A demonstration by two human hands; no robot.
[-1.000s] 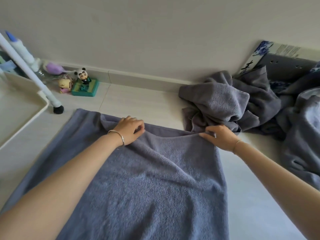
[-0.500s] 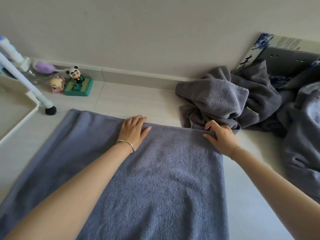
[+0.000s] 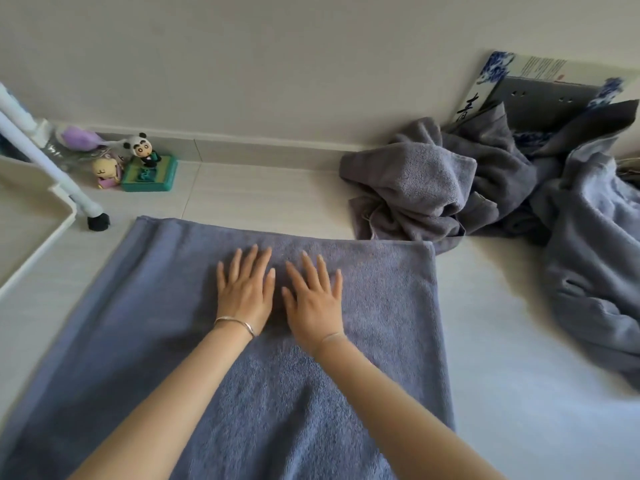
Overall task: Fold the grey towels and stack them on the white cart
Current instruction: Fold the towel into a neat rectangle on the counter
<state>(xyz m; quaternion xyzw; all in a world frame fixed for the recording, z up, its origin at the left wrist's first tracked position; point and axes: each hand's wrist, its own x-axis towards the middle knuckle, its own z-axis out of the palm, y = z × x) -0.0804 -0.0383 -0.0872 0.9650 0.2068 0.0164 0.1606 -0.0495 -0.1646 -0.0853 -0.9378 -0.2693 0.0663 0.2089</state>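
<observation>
A grey towel lies spread flat on the pale floor, filling the lower centre and lower left of the frame, its far edge straight and running across the middle. Both hands rest palm-down on it, side by side just below that edge: the left hand with fingers spread and flat, gripping nothing, a thin bracelet at its wrist; the right hand likewise flat and open, close beside the left. At centre right a crumpled heap of grey towels sits against the wall, touching the spread towel's far right corner. The white cart shows at the left edge, its tray rim and a black-footed leg in view. Small toy figures stand by the skirting in the upper left
</observation>
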